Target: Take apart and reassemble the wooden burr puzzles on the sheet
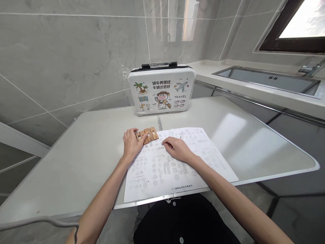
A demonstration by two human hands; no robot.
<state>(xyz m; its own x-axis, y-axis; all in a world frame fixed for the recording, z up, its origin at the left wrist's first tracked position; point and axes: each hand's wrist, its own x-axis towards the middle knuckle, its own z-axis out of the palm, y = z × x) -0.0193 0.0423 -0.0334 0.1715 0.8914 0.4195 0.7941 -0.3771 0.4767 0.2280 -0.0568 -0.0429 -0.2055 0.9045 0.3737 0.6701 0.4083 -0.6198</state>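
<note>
A row of small wooden puzzle blocks (pixel 150 134) lies on the white table (pixel 83 159) at the top left corner of a printed instruction sheet (pixel 175 162). My left hand (pixel 132 144) rests on the left end of the blocks, fingers stretched over them. My right hand (pixel 176 148) lies on the sheet just right of the blocks, fingers loosely curled and pressed to the paper, with nothing visible in it.
A small white case with cartoon travel prints (pixel 161 89) stands upright at the table's far edge against the tiled wall. A counter with a steel sink (pixel 266 79) runs along the right. A grey cable (pixel 50 222) crosses the lower left.
</note>
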